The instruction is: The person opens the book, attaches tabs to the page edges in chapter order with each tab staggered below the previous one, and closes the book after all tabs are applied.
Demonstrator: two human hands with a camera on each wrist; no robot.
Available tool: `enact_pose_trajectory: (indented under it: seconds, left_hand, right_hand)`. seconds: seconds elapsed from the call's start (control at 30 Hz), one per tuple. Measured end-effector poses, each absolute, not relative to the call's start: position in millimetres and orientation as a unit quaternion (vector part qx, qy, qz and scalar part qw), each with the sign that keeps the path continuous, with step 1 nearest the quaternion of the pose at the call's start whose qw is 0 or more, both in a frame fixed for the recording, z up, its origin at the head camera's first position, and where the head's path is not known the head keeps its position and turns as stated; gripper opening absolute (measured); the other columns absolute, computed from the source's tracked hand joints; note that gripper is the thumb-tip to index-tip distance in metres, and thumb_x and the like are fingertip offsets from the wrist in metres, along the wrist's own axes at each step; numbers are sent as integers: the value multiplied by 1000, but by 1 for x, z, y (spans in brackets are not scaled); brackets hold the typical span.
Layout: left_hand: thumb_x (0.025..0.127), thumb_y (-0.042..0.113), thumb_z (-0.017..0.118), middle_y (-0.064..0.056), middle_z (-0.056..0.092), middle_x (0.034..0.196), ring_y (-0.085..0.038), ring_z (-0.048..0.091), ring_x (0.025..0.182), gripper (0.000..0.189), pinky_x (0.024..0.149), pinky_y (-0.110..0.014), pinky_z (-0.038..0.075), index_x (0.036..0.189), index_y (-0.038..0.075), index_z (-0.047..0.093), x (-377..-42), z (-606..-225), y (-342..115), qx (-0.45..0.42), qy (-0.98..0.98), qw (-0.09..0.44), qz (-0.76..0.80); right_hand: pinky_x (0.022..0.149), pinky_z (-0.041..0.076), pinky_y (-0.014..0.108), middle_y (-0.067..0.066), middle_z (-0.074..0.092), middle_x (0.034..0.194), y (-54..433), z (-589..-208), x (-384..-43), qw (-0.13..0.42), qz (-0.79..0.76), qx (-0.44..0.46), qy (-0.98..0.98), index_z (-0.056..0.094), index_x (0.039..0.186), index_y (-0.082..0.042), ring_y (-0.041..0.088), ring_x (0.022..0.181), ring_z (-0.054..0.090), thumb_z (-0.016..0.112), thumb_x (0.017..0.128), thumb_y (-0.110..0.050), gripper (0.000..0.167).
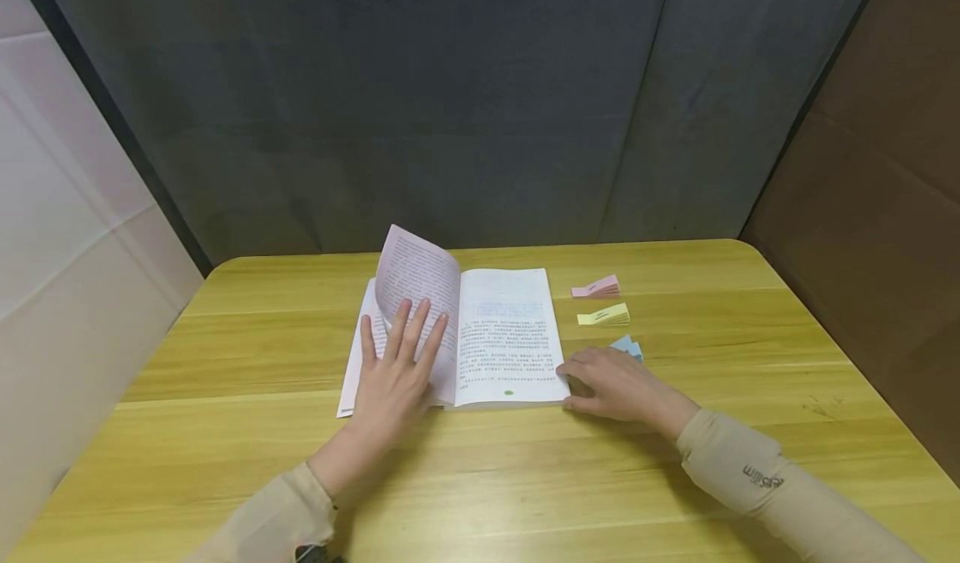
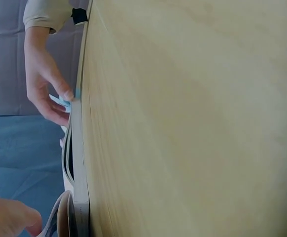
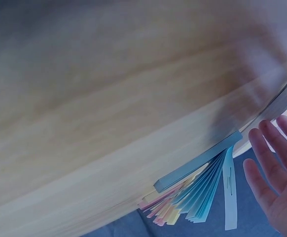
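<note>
Tabletop [image 1: 495, 480]: carries 1 book and 3 pads; uneven pushing by the hands could slide the book across it.
Open book [image 1: 502, 296]: lies mid-tabletop, between the hands; its left pages could spring up if unpressed.
Raised leaf [image 1: 420, 267]: curls above the left pages; crooked pressure could crease it.
Left hand [image 1: 397, 384]: fingers spread and straight on the left pages; lifting early could lose the place.
Right hand [image 1: 611, 384]: fingers relaxed, apart, touching the book's lower right corner; catching 2 leaves together could skip pages.
Yellow pad [image 1: 603, 315], pink pad [image 1: 596, 287]: farther off, less exposed.
Blue pad [image 1: 630, 348]: just beyond the right hand, partly hidden; a careless knuckle could knock it.
</note>
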State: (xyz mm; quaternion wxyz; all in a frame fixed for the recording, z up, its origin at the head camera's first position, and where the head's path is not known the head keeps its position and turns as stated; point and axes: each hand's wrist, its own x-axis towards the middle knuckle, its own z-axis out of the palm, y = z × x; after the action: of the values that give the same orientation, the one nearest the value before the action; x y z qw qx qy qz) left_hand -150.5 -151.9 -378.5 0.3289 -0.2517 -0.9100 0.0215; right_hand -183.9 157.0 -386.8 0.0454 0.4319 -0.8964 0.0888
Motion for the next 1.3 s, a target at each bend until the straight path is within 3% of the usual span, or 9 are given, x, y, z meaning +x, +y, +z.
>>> enact_pose_trajectory:
  seconds: [0.23, 0.43, 0.57, 0.67, 0.77, 0.83, 1.07, 1.3]
  left_hand:
    - [59, 14, 65, -13, 17, 143, -30, 5, 130, 76, 93, -63, 2, 130, 7, 40, -151, -378, -157, -235, -920, 309, 58]
    - [64, 25, 66, -14, 34, 135, -31, 17, 128, 63, 95, -61, 5, 122, 9, 49, -150, -378, -160, -223, -937, 259, 76]
    - [67, 25, 64, -13, 49, 121, -33, 39, 115, 53, 92, -55, 25, 116, 9, 53, -149, -381, -159, -219, -948, 222, 57]
    - [68, 20, 60, -11, 58, 93, -29, 55, 83, 36, 68, -42, 44, 102, 7, 58, -151, -386, -160, -224, -949, 217, 32]
    - [67, 16, 56, -4, 49, 67, -22, 47, 55, 20, 42, -31, 37, 84, 7, 57, -152, -389, -161, -224, -951, 214, 15]
    - [66, 15, 55, -2, 42, 62, -19, 40, 49, 15, 36, -28, 31, 78, 7, 55, -153, -390, -163, -222, -953, 206, 7]
    - [67, 16, 54, 0, 38, 60, -18, 37, 47, 11, 34, -29, 28, 74, 8, 52, -154, -389, -166, -210, -961, 179, 2]
    - [69, 17, 54, 0, 38, 60, -17, 37, 48, 11, 34, -28, 28, 76, 8, 53, -155, -390, -167, -208, -964, 167, 8]
  right_hand:
    - [71, 44, 32, 3, 60, 94, 157, -387, -184, 46, 90, 434, -895, 61, 103, -6, 17, 83, 55, 66, 76, -32, 38]
    - [69, 44, 31, 2, 59, 91, 158, -387, -186, 45, 92, 435, -895, 61, 102, -7, 15, 80, 54, 63, 78, -33, 36]
    - [65, 43, 28, -1, 58, 86, 158, -386, -187, 46, 96, 431, -896, 62, 98, -8, 11, 73, 50, 63, 78, -33, 32]
    - [56, 40, 26, -3, 55, 76, 157, -382, -190, 46, 92, 421, -901, 62, 90, -12, 10, 64, 45, 63, 78, -32, 24]
    - [52, 39, 24, -4, 55, 73, 153, -378, -194, 50, 92, 407, -907, 62, 89, -12, 9, 62, 46, 63, 78, -31, 22]
    - [51, 40, 24, -4, 56, 73, 149, -374, -197, 49, 97, 395, -912, 63, 90, -11, 8, 61, 48, 62, 79, -30, 23]
    - [56, 42, 24, -5, 58, 78, 119, -358, -219, 34, 132, 360, -923, 63, 87, -12, 8, 66, 51, 59, 82, -32, 20]
    - [71, 43, 27, -2, 60, 89, 76, -348, -250, 21, 143, 352, -925, 63, 94, -13, 12, 81, 55, 58, 83, -32, 23]
